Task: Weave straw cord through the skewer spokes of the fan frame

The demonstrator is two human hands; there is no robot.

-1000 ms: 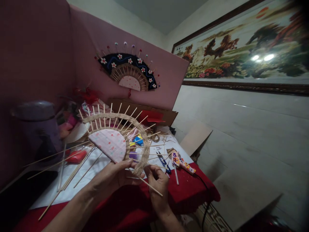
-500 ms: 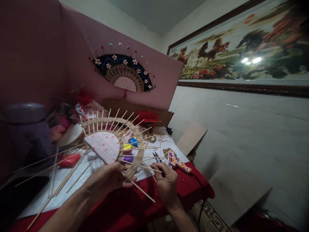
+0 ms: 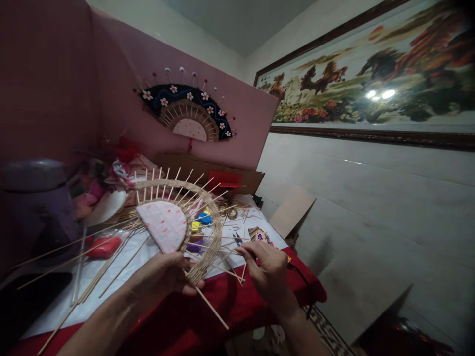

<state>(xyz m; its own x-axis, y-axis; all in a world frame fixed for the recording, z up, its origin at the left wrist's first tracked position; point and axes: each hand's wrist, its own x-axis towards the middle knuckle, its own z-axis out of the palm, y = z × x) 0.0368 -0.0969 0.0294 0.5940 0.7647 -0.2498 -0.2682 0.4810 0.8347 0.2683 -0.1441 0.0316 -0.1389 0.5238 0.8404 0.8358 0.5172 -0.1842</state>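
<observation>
A fan-shaped frame of thin sticks and woven twine [image 3: 212,242] stands tilted over the table, with a pale dotted half-round cloth piece [image 3: 163,225] at its centre. My left hand [image 3: 172,274] is closed round the lower end of the twine band, just under the cloth piece. To the right of the frame, the thumb and fingers of my right hand [image 3: 265,267] are pinched together near the stick ends. Whatever sits between those fingertips is too small to make out. One long stick [image 3: 211,306] points down from beside my left fingers.
Small scissors [image 3: 237,239] and a flower-patterned tool [image 3: 260,235] lie beyond my right hand. A red packet [image 3: 104,246], loose sticks and a purple bottle [image 3: 40,212] are at the left. A finished dark fan [image 3: 189,111] hangs on the pink panel.
My right hand has moved right and a little up, now partly covering the flower-patterned tool. The frame has turned slightly in my left hand, and the whole view has shifted a little.
</observation>
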